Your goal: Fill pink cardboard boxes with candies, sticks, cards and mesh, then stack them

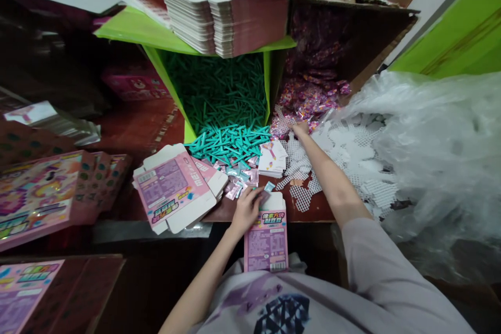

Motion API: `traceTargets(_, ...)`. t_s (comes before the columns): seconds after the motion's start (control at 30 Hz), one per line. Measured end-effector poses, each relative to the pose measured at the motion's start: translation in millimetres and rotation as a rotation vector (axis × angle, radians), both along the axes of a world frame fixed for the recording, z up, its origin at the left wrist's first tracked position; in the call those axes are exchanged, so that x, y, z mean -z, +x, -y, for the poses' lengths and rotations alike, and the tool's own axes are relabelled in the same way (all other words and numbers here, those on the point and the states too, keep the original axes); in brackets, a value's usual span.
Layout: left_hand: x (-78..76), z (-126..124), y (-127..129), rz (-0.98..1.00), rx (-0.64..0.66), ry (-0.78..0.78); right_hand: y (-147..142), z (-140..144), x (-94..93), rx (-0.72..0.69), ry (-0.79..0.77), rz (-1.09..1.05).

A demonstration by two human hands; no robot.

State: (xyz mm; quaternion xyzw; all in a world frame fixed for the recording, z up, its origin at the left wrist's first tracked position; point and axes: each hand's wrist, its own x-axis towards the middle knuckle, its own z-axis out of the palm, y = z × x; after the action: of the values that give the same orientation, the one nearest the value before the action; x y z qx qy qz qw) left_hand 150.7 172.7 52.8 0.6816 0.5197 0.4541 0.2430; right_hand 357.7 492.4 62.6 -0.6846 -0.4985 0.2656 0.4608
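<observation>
Pink-purple box; teal sticks; white gridded sheets.

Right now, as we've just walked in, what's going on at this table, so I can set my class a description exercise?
A person's left hand holds a pink box near its top end, against the body. The right hand reaches out to the colourful packets and white mesh pieces; its grip is unclear. Teal sticks spill from a green bin, and more pink boxes lie stacked to the left.

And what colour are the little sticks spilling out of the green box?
The little sticks are teal, seen best in the head view.
</observation>
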Motion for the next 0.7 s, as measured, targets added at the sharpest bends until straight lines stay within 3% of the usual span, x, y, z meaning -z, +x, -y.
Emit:
traceTargets(0.27, 1.5, 26.7, -2.9, -0.390, -0.091, -0.005, -22.7, 7.5, -22.6, 0.127, 0.043, -0.130)
traceTargets(0.37, 3.1, 33.3, -7.6, -0.372, -0.130, -0.011, -22.4, 33.4, -41.1, 0.153, 0.215, -0.141)
traceTargets(0.47, 1.4, 26.6, -13.2, -0.139, -0.246, -0.012, -25.7, 93.3, -58.4, 0.107, 0.545, -0.239)
traceTargets(0.5, -0.7, 20.3, -13.9, -0.006, -0.265, -0.021, -29.6, 119.2, -62.7, 0.037, 0.584, -0.297)
traceTargets(0.6, -8.6, -6.4, -9.6, 0.398, -0.188, -0.127, -47.2, 197.1, -68.6, -0.246, 0.446, -0.518)
traceTargets(0.7, -12.2, -28.9, -1.8, 0.659, -0.054, -0.271, -59.6, 247.7, -63.7, -0.382, 0.216, -0.751)
